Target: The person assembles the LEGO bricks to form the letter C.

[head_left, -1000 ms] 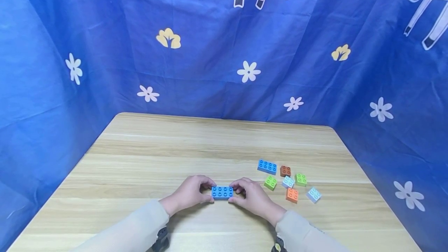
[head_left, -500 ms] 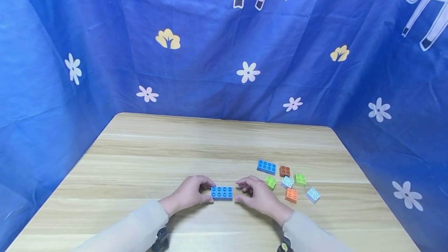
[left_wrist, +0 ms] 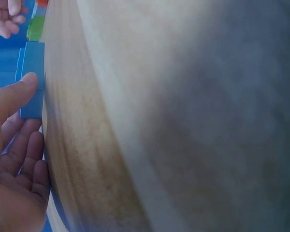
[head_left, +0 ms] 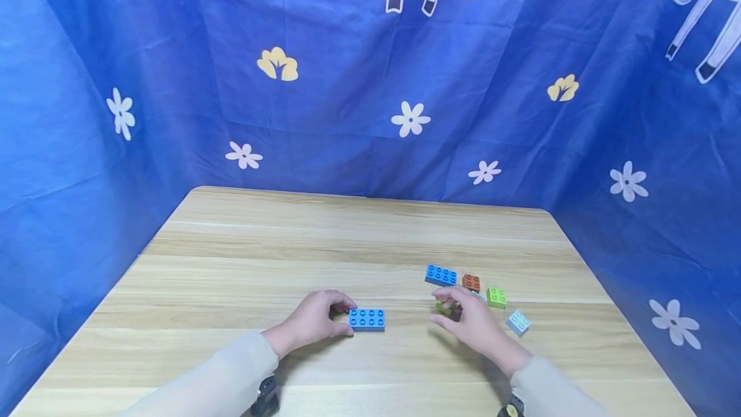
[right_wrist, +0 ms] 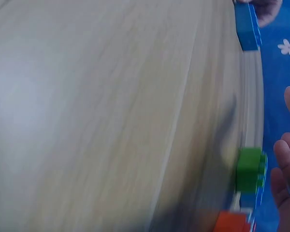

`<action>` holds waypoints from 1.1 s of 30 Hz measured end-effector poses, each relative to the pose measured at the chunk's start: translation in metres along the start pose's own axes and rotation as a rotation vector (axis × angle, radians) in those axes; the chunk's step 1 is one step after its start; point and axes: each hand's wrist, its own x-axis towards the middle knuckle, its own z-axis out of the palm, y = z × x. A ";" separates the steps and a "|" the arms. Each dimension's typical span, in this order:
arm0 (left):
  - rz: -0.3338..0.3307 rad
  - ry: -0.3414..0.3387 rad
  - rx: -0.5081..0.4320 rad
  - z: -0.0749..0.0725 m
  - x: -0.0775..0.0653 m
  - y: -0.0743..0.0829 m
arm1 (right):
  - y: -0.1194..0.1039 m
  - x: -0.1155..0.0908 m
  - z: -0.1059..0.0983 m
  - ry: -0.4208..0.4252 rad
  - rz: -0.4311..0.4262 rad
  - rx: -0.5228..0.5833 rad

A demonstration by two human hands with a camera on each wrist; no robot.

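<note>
My left hand [head_left: 315, 314] holds the left end of a blue toy building brick [head_left: 366, 319] on the table, thumb on its near side. In the left wrist view the thumb lies along the side of the blue brick [left_wrist: 35, 63]. Over the small bricks at the right hovers my right hand [head_left: 477, 324], with thumb and fingers spread above a light green brick [head_left: 444, 307] that they partly hide. The right wrist view shows a gap between those fingers and the green brick [right_wrist: 249, 169]; nothing is in that hand.
Around the right hand lie a second long blue brick [head_left: 441, 275], a brown brick [head_left: 471, 282], another green brick [head_left: 496, 297] and a pale blue brick [head_left: 518, 322]. An orange brick [right_wrist: 230, 222] shows in the right wrist view. A blue curtain [head_left: 347, 114] stands behind the wooden table [head_left: 289, 237].
My right hand has let go of the blue brick's right end and moved right, over the green brick. The left hand and its blue brick have stayed put.
</note>
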 end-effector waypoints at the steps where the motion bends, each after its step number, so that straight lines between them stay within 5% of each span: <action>1: 0.000 -0.001 -0.001 0.000 0.000 0.000 | 0.002 -0.002 -0.003 0.007 0.014 -0.010; 20: -0.001 -0.011 -0.010 0.000 0.001 -0.001 | 0.046 -0.042 -0.041 0.110 0.078 -0.094; 33: 0.008 -0.010 -0.002 0.000 0.001 -0.002 | 0.054 -0.053 -0.041 0.107 0.151 -0.167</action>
